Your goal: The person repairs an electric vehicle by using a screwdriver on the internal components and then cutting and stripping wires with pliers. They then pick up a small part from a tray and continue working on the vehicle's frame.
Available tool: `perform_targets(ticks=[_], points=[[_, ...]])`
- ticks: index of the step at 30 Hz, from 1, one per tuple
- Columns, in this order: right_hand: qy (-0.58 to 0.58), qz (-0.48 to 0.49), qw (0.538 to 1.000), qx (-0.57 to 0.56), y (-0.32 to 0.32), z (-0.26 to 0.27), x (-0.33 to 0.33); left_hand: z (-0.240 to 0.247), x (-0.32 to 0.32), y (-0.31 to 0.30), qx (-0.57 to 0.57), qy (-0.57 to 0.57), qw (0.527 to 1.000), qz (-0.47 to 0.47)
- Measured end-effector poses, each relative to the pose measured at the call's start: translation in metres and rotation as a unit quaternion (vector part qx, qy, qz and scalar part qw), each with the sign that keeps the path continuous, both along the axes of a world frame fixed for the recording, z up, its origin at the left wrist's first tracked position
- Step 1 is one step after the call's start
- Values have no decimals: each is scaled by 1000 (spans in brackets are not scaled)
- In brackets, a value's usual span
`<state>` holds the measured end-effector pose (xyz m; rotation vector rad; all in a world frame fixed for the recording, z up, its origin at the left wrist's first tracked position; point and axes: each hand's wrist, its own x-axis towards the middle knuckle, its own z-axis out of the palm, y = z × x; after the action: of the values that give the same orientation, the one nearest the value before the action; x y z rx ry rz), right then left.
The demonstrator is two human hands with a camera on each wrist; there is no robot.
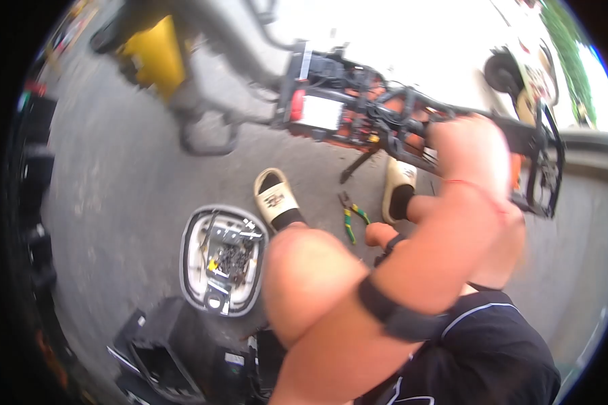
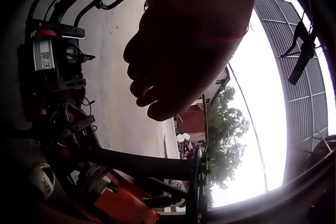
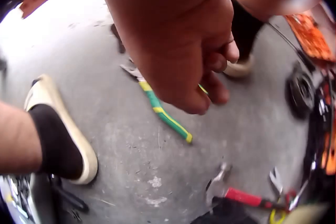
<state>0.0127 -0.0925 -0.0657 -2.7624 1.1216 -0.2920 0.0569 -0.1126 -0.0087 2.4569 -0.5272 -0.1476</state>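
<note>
My left hand (image 1: 471, 152), with a thin red string at its wrist, hangs in front of the black vehicle frame (image 1: 520, 135). In the left wrist view its fingers (image 2: 137, 71) are loosely bent and hold nothing. My right hand (image 1: 380, 235) is low, between the legs, close to a pair of pliers (image 1: 348, 219) with green and yellow handles. The right wrist view shows the pliers (image 3: 165, 116) on the grey ground, partly covered by the hand (image 3: 173, 50). Its fingers curl loosely with nothing visible between them.
A white-rimmed tray (image 1: 188, 250) of small hardware stands left of the slippered foot (image 1: 277, 199). A hammer (image 3: 247, 198) with a red handle and yellow-handled scissors (image 3: 277, 216) lie on the ground. Black casings (image 1: 175, 344) sit at the lower left. Orange panels (image 2: 123, 203) are on the frame.
</note>
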Motion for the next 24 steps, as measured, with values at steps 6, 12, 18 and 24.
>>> perform_targets(ticks=[6,12,18,24], points=[[634,194,708,242,-136,-314,-174,12,38,68,28,21,993,116],[505,90,820,253,-149,-302,-189,8,33,117,77,27,986,148],[394,118,905,107,-137,-310,-173,6,19,127,38,154,965,207],[393,129,908,63,-128,-346,-176,7,25,94,72,172,964,188]])
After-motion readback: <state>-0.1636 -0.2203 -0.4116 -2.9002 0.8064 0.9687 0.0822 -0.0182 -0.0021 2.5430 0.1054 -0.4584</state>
